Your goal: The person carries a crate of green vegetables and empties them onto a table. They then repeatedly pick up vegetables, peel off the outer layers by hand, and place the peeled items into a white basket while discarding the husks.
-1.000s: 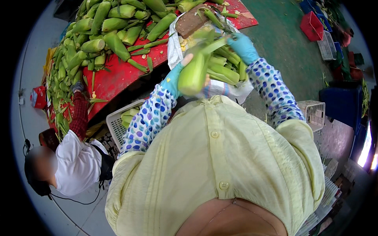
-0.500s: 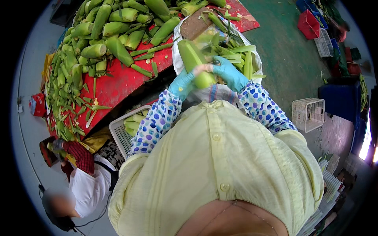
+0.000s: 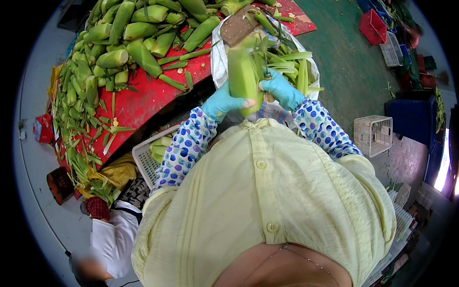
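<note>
In the head view, the left hand (image 3: 222, 101) in a light-blue glove has its grip closed round the lower left side of a thick, pale-green corn cob in its husk (image 3: 243, 81), thumb across the front. The cob stands nearly upright before the chest, over an open white woven sack (image 3: 219, 64). The gloved right hand (image 3: 284, 91) has its grip curled around a slim tool with a wooden-looking handle (image 3: 269, 97), beside the cob; blur hides whether its edge touches. To work well, the left grip should stay firm and low, its bare thumb tip clear of the blade, with the right wrist steering strokes away from the fingers.

Loose green husk strips (image 3: 301, 76) and a brown block (image 3: 238, 26) lie at the sack. Leftward, a red bench (image 3: 153, 103) carries heaped unpeeled corn (image 3: 110, 57). A co-worker in white (image 3: 112, 244) is at lower left; across the green floor (image 3: 344, 71) stands a dark-blue bin (image 3: 411, 117).
</note>
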Demonstrator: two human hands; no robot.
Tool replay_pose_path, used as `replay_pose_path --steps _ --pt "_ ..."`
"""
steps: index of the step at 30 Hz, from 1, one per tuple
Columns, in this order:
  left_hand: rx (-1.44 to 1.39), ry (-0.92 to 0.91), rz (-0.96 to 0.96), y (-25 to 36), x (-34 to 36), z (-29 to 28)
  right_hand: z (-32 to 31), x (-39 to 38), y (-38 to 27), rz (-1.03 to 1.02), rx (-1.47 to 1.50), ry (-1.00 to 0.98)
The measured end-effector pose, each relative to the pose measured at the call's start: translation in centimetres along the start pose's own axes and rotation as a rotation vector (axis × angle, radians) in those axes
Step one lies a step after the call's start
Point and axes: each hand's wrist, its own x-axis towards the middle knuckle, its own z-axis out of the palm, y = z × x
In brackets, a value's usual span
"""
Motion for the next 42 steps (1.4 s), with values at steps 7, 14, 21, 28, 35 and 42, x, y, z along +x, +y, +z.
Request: replay_pose_path --steps 7,14,21,28,35,42 --pt "-0.072 0.065 0.079 -0.2 -0.5 -2.1 0.4 -1.8 -3.7 -0.131 0.045 0.130" --pt "-0.216 0.121 0.122 -1.3 2.7 0.0 -0.2 -5.9 -9.3 -0.036 -0.252 0.208" --pt "-0.570 0.301 0.166 -5.7 5.5 0.0 -7.5 -4.9 -9.5 -0.125 -0.359 0.218" --pt "-0.432 0.545 0.304 -8.7 -2.4 -6.5 -13.0 0.9 -2.7 -0.339 -0.799 0.468" --pt "-1.071 1.246 0.234 -22.3 -20.2 -17.9 -8.1 4.8 0.6 -0.300 -0.519 0.418" --pt "-0.697 1.892 0.065 -27.6 -21.9 -21.2 -3.1 7.0 -1.2 -0.174 -0.581 0.350"
